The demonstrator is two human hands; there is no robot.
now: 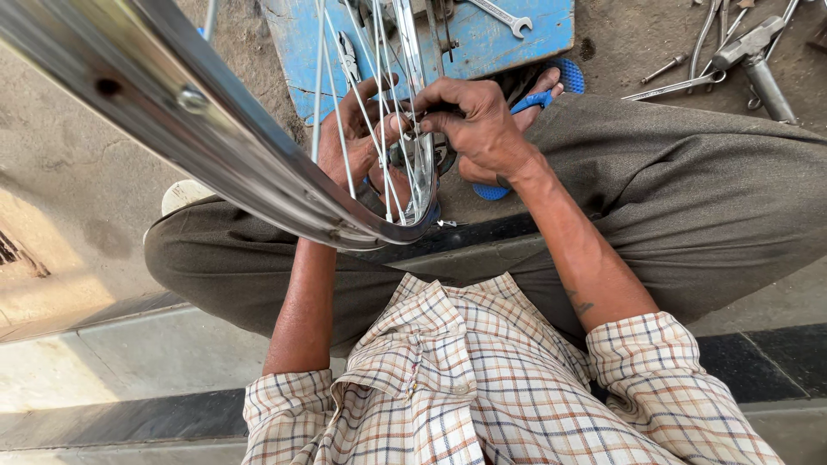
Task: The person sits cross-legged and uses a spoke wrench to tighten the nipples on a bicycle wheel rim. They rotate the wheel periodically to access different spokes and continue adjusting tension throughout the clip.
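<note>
Wheel rim [215,138] stands between both hands: left hand [357,138] and right hand [478,120] pinch its spokes [379,103].

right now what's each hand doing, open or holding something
Left hand: behind the spokes, fingers curled at the wheel hub; grip unclear.
Right hand: closed, pinching at the hub.

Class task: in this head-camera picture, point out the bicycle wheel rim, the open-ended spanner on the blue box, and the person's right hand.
bicycle wheel rim [215,142], head view, on the shiny outer band.
open-ended spanner [502,15], head view, on its shaft.
right hand [478,120], head view, on the back of the hand.
</note>
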